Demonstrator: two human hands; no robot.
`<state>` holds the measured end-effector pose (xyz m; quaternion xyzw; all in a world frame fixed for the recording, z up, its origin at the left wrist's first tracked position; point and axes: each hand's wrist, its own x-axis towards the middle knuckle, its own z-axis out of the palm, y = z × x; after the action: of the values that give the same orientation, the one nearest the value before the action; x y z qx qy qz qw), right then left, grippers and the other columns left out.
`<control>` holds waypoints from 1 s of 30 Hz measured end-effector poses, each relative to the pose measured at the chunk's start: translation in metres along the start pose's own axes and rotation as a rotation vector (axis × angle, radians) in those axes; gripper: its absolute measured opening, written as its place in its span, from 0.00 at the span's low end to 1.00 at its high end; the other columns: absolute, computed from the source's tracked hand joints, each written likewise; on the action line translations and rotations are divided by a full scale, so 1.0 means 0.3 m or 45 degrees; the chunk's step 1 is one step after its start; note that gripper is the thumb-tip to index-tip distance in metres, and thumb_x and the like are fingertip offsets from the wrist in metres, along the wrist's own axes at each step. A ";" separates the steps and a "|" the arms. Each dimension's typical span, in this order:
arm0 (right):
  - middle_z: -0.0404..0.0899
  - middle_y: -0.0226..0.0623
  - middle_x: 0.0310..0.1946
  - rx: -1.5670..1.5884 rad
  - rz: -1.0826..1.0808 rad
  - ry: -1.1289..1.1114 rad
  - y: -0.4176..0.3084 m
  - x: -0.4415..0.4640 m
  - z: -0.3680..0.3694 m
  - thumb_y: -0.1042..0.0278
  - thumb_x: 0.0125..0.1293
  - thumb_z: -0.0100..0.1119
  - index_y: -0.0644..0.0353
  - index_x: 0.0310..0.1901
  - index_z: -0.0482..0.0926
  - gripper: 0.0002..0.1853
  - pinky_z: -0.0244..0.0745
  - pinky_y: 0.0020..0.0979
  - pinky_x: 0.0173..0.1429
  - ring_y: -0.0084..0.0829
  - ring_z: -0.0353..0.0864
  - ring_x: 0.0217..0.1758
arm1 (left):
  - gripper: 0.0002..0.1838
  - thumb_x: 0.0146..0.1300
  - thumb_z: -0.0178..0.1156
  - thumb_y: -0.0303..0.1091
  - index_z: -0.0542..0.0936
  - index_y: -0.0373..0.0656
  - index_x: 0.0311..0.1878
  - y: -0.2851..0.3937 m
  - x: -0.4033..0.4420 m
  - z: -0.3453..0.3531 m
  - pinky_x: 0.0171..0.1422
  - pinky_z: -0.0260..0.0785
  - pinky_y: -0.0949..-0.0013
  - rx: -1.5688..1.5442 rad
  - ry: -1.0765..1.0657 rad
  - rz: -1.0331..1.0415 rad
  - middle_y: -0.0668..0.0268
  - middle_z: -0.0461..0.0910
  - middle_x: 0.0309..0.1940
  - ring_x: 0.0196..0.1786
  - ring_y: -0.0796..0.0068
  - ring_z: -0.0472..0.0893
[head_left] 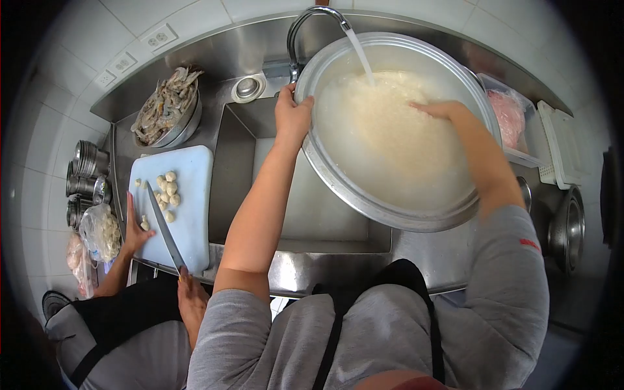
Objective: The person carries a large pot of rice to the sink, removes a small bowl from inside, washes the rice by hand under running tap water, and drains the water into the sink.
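Note:
A large round metal basin (396,218) rests over the right part of the sink, filled with cloudy water and pale grains (390,123). Water runs into it from the curved faucet (300,32). My left hand (292,116) grips the basin's left rim, thumb on the edge. My right hand (435,109) reaches into the basin at the grains, its fingers stretched out and partly in the water.
On the left, a co-worker's hands work with a knife (168,231) and white pieces (167,190) on a blue board (195,227). Behind it stands a bowl of shrimp (168,107). A plastic container (534,140) with pink meat sits right of the basin.

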<state>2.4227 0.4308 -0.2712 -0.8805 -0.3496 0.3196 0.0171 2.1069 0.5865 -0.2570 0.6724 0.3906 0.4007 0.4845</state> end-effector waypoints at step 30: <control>0.58 0.45 0.63 -0.223 -0.059 0.099 -0.043 0.060 -0.022 0.32 0.55 0.44 0.58 0.59 0.67 0.40 0.47 0.41 0.69 0.42 0.56 0.67 | 0.23 0.50 0.60 0.31 0.69 0.36 0.51 -0.009 0.007 0.002 0.37 0.65 0.70 0.059 -0.004 0.021 0.62 0.73 0.27 0.28 0.73 0.71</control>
<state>2.4287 0.4532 -0.2726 -0.8821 -0.3955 0.2527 -0.0392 2.1078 0.5888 -0.2595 0.6873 0.3933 0.3945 0.4661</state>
